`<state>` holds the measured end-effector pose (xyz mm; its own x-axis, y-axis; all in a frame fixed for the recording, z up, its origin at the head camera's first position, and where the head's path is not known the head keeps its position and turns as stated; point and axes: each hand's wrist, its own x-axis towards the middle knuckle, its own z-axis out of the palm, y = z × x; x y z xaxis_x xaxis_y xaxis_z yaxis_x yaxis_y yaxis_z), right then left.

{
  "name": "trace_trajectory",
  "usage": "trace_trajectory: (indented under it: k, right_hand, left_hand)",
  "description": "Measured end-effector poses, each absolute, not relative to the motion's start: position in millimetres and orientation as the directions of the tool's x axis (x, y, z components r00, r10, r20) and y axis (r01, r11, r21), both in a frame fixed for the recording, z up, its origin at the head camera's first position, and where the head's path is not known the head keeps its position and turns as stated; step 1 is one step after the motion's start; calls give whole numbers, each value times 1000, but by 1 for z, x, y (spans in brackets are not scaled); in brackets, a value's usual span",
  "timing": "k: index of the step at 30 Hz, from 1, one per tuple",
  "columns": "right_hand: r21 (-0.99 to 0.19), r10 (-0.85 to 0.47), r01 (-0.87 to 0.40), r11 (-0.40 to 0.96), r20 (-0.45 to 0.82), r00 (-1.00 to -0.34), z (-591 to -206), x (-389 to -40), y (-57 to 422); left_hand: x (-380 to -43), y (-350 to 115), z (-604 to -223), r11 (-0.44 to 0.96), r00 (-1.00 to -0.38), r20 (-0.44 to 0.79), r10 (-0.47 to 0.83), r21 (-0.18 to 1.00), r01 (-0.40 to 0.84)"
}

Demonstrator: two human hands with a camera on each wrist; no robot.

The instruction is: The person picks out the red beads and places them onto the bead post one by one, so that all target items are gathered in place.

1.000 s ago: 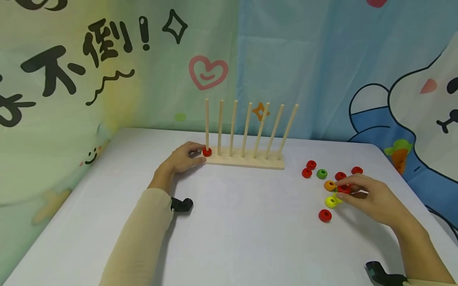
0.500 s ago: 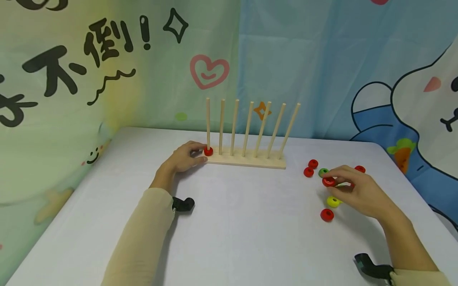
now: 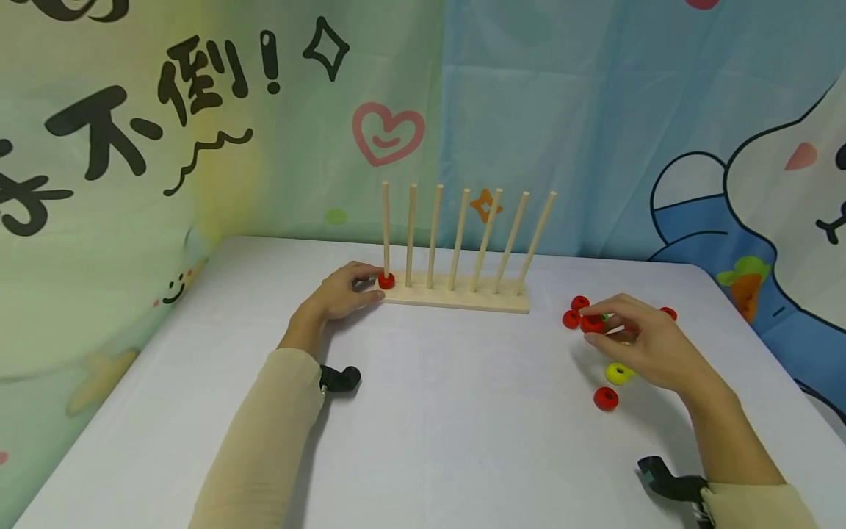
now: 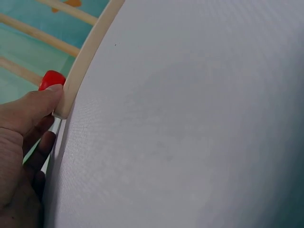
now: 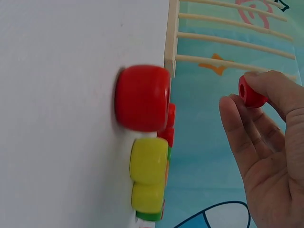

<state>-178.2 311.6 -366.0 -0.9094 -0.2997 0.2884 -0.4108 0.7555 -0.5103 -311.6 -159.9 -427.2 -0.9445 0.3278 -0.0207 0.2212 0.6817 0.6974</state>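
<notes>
A wooden peg rack (image 3: 456,297) with a row of several upright pegs stands toward the back of the table. One red bead (image 3: 386,281) sits at the foot of its leftmost peg. My left hand (image 3: 340,292) grips the rack's left end, the thumb on the front edge beside that bead in the left wrist view. Between thumb and fingers, my right hand (image 3: 654,345) pinches another red bead (image 5: 254,96), its hole showing in the right wrist view. That hand is above the scattered beads on the right and hides some of them in the head view.
Around the right hand lie loose beads: two red beads (image 3: 571,319) to its left, a yellow bead (image 3: 618,374) and a red bead (image 3: 606,399) nearer the front, a red one (image 3: 669,313) behind. A printed cloth (image 3: 515,110) hangs behind the white table (image 3: 449,426).
My right hand has lifted the red bead from the group and carried it left, toward the rack. My left hand has stayed at the rack's end.
</notes>
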Motion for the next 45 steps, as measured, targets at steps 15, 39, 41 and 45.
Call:
trace_trajectory:
  k: [15,39,41,45]
  right_hand:
    - [-569,-348,-470,675,316,-883,-369,-194,285]
    - [-652,-400,-498,572,308,-863,-370,-219,232]
    - [-650,-403,-502,571,311,-861,-370,-221,230]
    - [-645,-400,-502,575,314,-861,-368,-222,228]
  left_hand:
    - [-311,-160,-428,685,-947,-8,321,693,227]
    - [-311,-161,-431,700,-949,-5,316,676,230]
    - [-311,-162,-430,695,-946,7,324,676,244]
    - [-311,-161,-428,693,-943,12,331,675,252]
